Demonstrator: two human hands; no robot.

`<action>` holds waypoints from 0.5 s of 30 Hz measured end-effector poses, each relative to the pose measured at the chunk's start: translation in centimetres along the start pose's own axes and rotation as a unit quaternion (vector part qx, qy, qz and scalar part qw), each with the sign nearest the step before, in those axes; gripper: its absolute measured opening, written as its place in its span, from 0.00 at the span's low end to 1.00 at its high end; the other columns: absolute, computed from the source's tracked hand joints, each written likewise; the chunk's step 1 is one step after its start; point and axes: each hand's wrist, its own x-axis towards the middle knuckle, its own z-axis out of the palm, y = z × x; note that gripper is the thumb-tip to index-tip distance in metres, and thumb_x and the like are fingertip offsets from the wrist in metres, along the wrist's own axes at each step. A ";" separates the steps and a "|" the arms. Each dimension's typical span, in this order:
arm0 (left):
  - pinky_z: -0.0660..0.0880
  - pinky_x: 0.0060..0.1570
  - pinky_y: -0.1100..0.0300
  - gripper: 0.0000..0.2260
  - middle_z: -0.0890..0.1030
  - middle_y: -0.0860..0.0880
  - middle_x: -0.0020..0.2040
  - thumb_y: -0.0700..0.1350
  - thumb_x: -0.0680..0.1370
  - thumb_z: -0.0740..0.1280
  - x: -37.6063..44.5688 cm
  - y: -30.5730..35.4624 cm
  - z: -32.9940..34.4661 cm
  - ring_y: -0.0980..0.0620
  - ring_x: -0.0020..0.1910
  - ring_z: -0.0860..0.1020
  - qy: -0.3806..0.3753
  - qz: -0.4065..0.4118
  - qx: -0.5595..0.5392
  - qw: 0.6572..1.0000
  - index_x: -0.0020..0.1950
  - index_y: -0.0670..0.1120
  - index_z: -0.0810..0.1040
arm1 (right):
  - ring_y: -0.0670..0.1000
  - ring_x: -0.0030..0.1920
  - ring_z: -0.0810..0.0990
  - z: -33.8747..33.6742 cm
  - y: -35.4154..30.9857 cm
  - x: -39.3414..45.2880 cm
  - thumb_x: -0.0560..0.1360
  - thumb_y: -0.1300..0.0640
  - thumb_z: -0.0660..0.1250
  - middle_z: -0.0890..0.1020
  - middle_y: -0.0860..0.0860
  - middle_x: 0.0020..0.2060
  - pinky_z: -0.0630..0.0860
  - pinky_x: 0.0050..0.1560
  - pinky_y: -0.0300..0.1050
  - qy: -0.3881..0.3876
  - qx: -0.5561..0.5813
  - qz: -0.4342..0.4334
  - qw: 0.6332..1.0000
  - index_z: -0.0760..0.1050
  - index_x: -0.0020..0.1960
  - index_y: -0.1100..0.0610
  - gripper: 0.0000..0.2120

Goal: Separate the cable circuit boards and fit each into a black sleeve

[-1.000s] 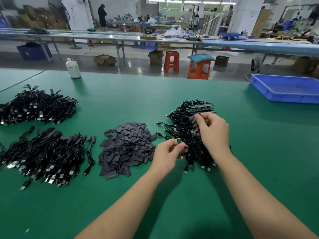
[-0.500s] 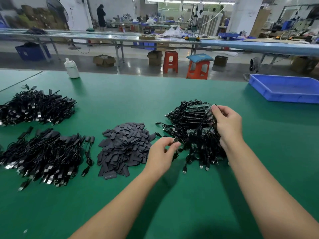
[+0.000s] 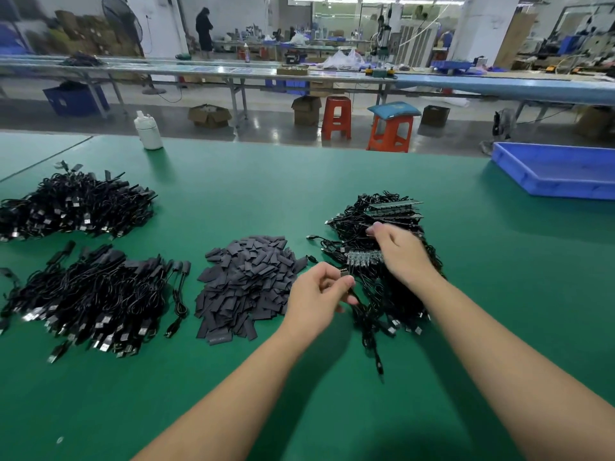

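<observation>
While the left hand (image 3: pixel 316 294) pinches one cable's board end and the right hand (image 3: pixel 404 252) grips a joined board strip (image 3: pixel 364 259) atop the unsorted pile (image 3: pixel 382 261) — sleeves (image 3: pixel 246 284) heaped mid-desk, sleeved cables (image 3: pixel 90 294) stacked left; much remains.

Right hand (image 3: pixel 401 252) moved left, lifting a board strip (image 3: pixel 364 258); left hand (image 3: pixel 317 296) pinches a cable.

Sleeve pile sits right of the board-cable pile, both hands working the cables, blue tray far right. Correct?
Not quite. In the head view the pile of black sleeves lies left of the board-cable pile, not right. The rest holds: the left hand pinches a cable end, the right hand grips a strip of boards, and the blue tray is at far right.
</observation>
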 end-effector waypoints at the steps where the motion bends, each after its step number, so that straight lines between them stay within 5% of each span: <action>1: 0.72 0.33 0.62 0.07 0.82 0.44 0.37 0.44 0.77 0.72 0.2 -0.1 -0.4 0.55 0.31 0.78 0.029 0.006 0.026 0.999 0.40 0.48 0.77 | 0.48 0.60 0.80 1.1 -0.6 -0.9 0.83 0.40 0.48 0.85 0.46 0.54 0.70 0.61 0.44 -0.078 0.105 0.040 0.991 0.78 0.62 0.51 0.25; 4: 0.64 0.33 0.61 0.07 0.75 0.51 0.34 0.49 0.74 0.75 1.1 -0.8 -2.1 0.55 0.33 0.68 0.105 -0.013 0.025 0.994 0.40 0.48 0.81 | 0.49 0.50 0.84 4.3 -1.1 -3.7 0.84 0.40 0.48 0.86 0.50 0.41 0.72 0.57 0.44 -0.205 0.280 0.111 0.931 0.80 0.57 0.50 0.24; 8: 0.65 0.29 0.67 0.08 0.75 0.57 0.29 0.48 0.76 0.73 1.2 -1.8 -3.7 0.57 0.30 0.68 0.070 -0.063 -0.019 0.995 0.38 0.48 0.83 | 0.48 0.28 0.68 8.0 -0.2 -6.0 0.83 0.52 0.61 0.68 0.47 0.27 0.71 0.33 0.39 -0.159 0.370 0.107 0.909 0.79 0.54 0.62 0.14; 10: 0.70 0.36 0.69 0.08 0.80 0.58 0.36 0.51 0.79 0.69 1.6 -2.7 -5.5 0.55 0.39 0.75 0.072 -0.036 0.086 0.993 0.44 0.49 0.83 | 0.45 0.26 0.61 9.3 0.4 -6.7 0.83 0.53 0.61 0.62 0.45 0.26 0.65 0.28 0.38 -0.142 0.377 0.140 0.905 0.80 0.51 0.61 0.13; 11: 0.73 0.46 0.68 0.08 0.82 0.55 0.45 0.52 0.80 0.66 2.0 -3.5 -7.0 0.53 0.48 0.77 0.098 0.001 0.232 0.968 0.51 0.49 0.82 | 0.45 0.25 0.59 9.8 0.8 -7.0 0.83 0.53 0.61 0.62 0.45 0.26 0.63 0.27 0.38 -0.133 0.385 0.169 0.898 0.80 0.51 0.60 0.13; 13: 0.69 0.67 0.53 0.17 0.76 0.48 0.65 0.53 0.81 0.61 2.5 -5.0 -11.3 0.47 0.66 0.72 0.155 0.066 0.532 0.830 0.66 0.46 0.76 | 0.45 0.26 0.60 10.5 1.9 -7.9 0.83 0.53 0.60 0.66 0.47 0.29 0.62 0.26 0.39 -0.123 0.387 0.217 0.888 0.78 0.51 0.60 0.13; 15: 0.58 0.75 0.45 0.23 0.65 0.45 0.76 0.51 0.81 0.57 2.7 -6.4 -16.4 0.45 0.76 0.61 0.145 0.032 0.662 0.735 0.76 0.48 0.66 | 0.45 0.26 0.63 11.2 3.0 -8.8 0.83 0.53 0.59 0.77 0.50 0.34 0.64 0.26 0.39 -0.121 0.349 0.243 0.897 0.77 0.52 0.61 0.13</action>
